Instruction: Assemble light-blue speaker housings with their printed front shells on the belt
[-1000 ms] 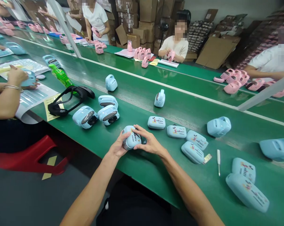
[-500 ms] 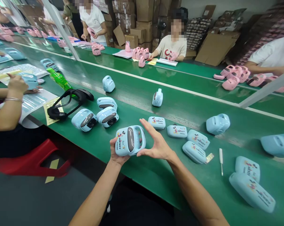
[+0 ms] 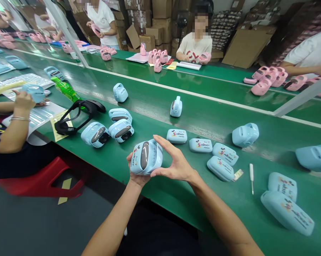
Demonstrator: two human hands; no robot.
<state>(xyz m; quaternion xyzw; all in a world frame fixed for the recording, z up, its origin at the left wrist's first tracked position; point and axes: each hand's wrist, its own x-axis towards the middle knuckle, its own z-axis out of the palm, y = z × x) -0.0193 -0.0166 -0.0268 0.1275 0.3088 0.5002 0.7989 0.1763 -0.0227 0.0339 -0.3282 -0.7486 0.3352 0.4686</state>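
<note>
A light-blue plastic Mickey-printed device (image 3: 138,158) with a dark oval panel rests tilted in my left hand (image 3: 136,177), whose fingers wrap it from beneath and behind. My right hand (image 3: 178,163) grips its right side, thumb at the lower edge and a finger at the top. Most of my left fingers are hidden behind the device. To the left on the bench stand similar blue devices (image 3: 95,135) with dark panels. Several printed light-blue covers (image 3: 201,145) lie to the right, near a small white-handled screwdriver (image 3: 251,174).
More blue devices (image 3: 176,106) stand on the green conveyor (image 3: 147,92). A black head strap (image 3: 77,113) and a green packet (image 3: 66,89) lie at the left, near a co-worker's hand (image 3: 24,101). A red stool (image 3: 43,179) is below. Across the line, people handle pink devices (image 3: 157,57).
My right hand has closed from beside the device onto its right side. The handle's open loop no longer shows, and the device is turned slightly. The view has shifted a little.
</note>
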